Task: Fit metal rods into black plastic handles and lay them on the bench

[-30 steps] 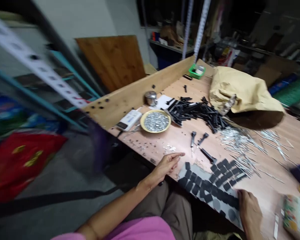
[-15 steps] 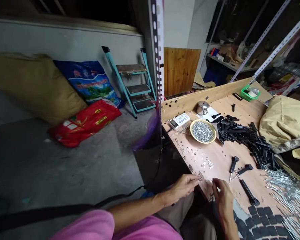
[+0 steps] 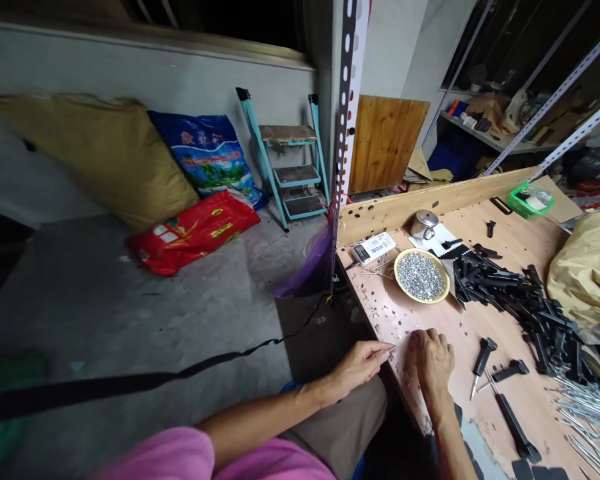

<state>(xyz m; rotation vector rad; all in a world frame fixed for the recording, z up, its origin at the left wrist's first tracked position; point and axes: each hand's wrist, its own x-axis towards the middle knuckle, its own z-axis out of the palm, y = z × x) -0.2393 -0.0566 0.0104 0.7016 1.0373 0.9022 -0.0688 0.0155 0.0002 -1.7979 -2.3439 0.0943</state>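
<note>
Two hands I'm watching sit just below the round dish of metal washers [image 3: 420,276] on the wooden surface [image 3: 523,230]: the left hand [image 3: 356,368] pinches a tiny metal piece [image 3: 392,348]; the right hand [image 3: 431,360] curls narrow, its hold unclear.

A loose, bright pink shirt [image 3: 155,457] covers the upper body, its soft short sleeve ending above the elbow and blurred along the lower edge of the view. Plain khaki-brown fabric trousers [image 3: 340,433] cover the legs. The left forearm [image 3: 260,423], right forearm [image 3: 447,440], left hand [image 3: 357,367] and right hand [image 3: 430,360] are bare.
</note>
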